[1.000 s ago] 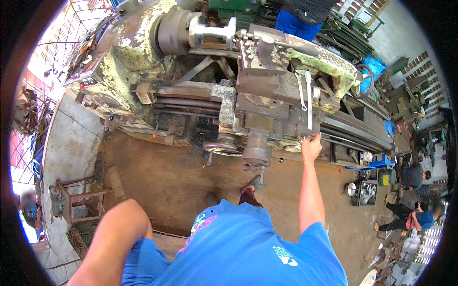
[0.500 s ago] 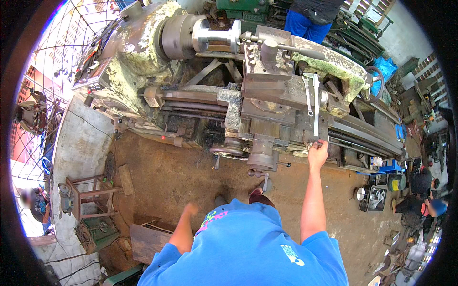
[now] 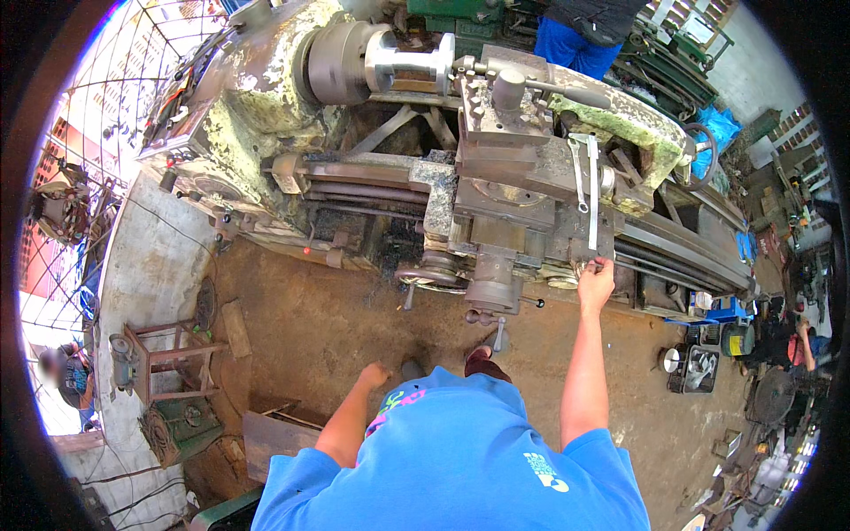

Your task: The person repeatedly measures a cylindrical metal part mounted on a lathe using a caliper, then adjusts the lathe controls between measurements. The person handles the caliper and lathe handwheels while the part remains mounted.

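My right hand [image 3: 595, 285] is at the front right edge of a metal lathe's carriage [image 3: 567, 239]. Its fingers are pinched on something small that they hide. My left hand [image 3: 375, 376] hangs low beside my body, curled shut, with nothing visible in it. On the carriage, beyond my right hand, lie a spanner [image 3: 580, 181] and a caliper [image 3: 592, 199] side by side. A shiny spool-shaped metal workpiece [image 3: 412, 62] sits in the lathe chuck [image 3: 341, 64], close to the tool post [image 3: 507, 93] with its long handle.
A carriage handwheel [image 3: 429, 279] and a cross-slide crank [image 3: 496, 320] stick out toward me. At the lower left stand a wooden stool frame [image 3: 175, 358] and a green machine [image 3: 181, 429]. A person in blue trousers [image 3: 575, 46] stands behind the lathe. Crates [image 3: 699, 367] are at right.
My left hand has moved slightly forward and right, and is less blurred. My right hand stays at the carriage edge. The whole view has shifted a little.
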The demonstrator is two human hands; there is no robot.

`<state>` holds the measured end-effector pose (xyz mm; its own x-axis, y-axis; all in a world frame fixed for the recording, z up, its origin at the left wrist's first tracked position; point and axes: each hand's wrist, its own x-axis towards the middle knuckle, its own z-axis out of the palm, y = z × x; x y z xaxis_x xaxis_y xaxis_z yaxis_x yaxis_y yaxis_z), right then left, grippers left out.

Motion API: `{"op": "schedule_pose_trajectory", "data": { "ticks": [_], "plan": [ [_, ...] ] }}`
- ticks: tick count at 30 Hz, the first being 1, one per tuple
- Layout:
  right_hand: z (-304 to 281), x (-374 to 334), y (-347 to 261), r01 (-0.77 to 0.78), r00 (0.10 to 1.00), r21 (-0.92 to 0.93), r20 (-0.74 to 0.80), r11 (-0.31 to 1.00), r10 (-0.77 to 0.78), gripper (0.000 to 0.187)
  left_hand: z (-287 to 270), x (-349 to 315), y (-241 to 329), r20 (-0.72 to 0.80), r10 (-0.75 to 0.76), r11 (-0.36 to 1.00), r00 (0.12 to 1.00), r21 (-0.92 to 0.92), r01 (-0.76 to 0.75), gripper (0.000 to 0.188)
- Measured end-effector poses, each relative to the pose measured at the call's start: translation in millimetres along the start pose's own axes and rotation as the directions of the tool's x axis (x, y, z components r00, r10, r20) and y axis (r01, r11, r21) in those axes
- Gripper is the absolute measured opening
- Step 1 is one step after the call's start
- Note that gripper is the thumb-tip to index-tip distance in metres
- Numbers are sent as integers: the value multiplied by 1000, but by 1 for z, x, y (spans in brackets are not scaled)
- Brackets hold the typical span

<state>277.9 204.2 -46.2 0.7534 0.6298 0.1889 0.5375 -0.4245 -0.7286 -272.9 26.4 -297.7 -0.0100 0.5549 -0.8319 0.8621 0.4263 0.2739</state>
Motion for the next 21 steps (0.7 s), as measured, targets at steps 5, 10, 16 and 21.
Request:
{"op": "schedule_pose_trajectory", "data": {
  "ticks": [5, 10, 16, 21],
  "plan": [
    [-1, 1, 1, -21, 1000, 27, 11, 999, 21, 18, -38, 3, 29, -184, 106, 980, 977, -148, -134, 49],
    [1, 2, 8, -16, 1000, 80, 8, 997, 15, 17, -27, -2, 42, -220, 202, 979, 954, 53, -195, 47],
    [5, 4, 16, -38, 999, 99, 15, 994, 36, 17, 5, -9, 19, -10, -54, 974, 999, -220, 50, 49],
    [6, 4, 16, -35, 999, 90, 10, 995, 35, 17, 21, -9, -14, 32, -17, 990, 999, -138, 21, 49]
  ]
}}
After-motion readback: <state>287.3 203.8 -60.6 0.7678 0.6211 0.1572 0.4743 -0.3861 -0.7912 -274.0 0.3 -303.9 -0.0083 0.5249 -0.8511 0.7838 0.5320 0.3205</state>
